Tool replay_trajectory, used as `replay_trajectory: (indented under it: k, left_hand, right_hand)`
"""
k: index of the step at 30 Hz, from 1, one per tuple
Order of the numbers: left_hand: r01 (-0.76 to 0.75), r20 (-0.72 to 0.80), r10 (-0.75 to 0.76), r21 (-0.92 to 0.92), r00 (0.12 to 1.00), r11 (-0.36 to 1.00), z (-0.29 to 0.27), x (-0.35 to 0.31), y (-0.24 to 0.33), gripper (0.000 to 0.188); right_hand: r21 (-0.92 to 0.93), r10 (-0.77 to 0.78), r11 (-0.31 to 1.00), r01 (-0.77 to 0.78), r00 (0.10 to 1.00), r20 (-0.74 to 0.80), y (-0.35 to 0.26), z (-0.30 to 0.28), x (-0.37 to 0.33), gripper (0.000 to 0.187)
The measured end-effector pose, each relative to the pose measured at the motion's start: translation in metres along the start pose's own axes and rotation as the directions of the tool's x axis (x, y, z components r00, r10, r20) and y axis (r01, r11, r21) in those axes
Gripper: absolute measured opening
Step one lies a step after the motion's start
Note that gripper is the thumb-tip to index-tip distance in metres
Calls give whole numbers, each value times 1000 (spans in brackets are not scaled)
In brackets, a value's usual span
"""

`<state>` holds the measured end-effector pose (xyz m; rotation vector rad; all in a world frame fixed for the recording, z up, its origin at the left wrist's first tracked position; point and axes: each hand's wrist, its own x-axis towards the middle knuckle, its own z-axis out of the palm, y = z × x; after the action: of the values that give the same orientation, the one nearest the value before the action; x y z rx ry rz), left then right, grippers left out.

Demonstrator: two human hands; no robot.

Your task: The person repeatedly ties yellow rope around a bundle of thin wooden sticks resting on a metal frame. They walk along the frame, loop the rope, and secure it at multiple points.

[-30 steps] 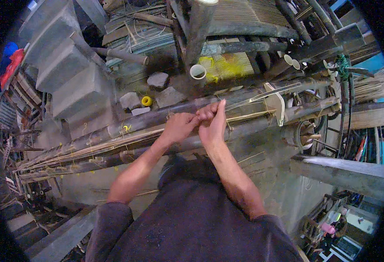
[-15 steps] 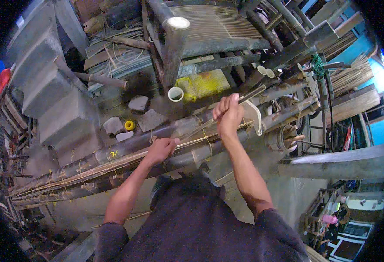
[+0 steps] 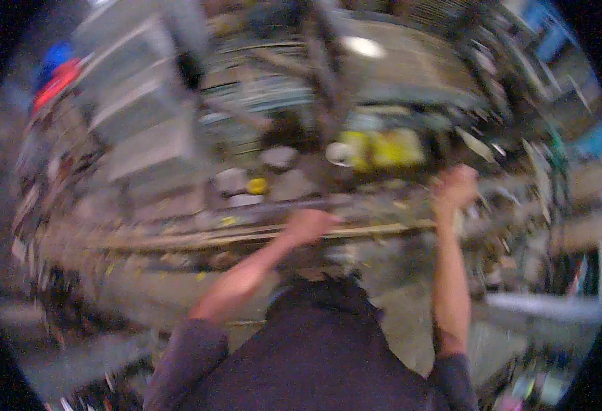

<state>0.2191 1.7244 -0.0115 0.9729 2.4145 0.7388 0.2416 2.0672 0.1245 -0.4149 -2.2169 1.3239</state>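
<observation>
Bamboo strips (image 3: 246, 236) under left hand (image 3: 311, 225), right hand (image 3: 455, 188) raised, grips blurred, cannot tell, yellow container (image 3: 383, 147) behind.

Dark purple-grey shirt, sleeves pushed above bare forearms.

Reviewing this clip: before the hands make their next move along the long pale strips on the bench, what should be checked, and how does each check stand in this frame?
1. Left hand on the strips: ok, it rests on them near the middle of the bench.
2. Right hand placed: ok, raised and closed at the right end of the bundle.
3. What the right hand grips: cannot tell, the frame is smeared by motion.
4. Hands spaced apart along the bundle: ok, a clear gap lies between them.
5. Strips lying straight and together: cannot tell, blur hides their edges.
6. Yellow block and small yellow cap away from the hands: ok, both sit behind the bundle.
</observation>
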Motion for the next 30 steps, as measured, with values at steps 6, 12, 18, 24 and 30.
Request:
replay_trajectory:
  k: [6, 12, 18, 24, 30]
  left_hand:
    - [-570, -621, 414, -64, 665, 819, -122, -76, 197, 45]
    - [-668, -472, 708, 287, 525, 687, -184, -130, 282, 34]
    - [16, -187, -78, -313, 979, 950, -98, -41, 161, 45]
    - [104, -20, -109, -152, 994, 983, -38, 1, 96, 25]
    - [-44, -161, 54, 60, 986, 997, -16, 6, 116, 18]
  right_hand:
    - [251, 375, 876, -413, 908, 185, -18, -129, -26, 34]
    - [535, 410, 675, -508, 861, 300, 58, -174, 17, 32]
    - [502, 316, 794, -342, 938, 139, -65, -67, -45, 29]
    - [898, 253, 361, -250, 953, 164, -6, -16, -54, 25]
    - [329, 516, 734, -594, 803, 299, 113, -101, -190, 55]
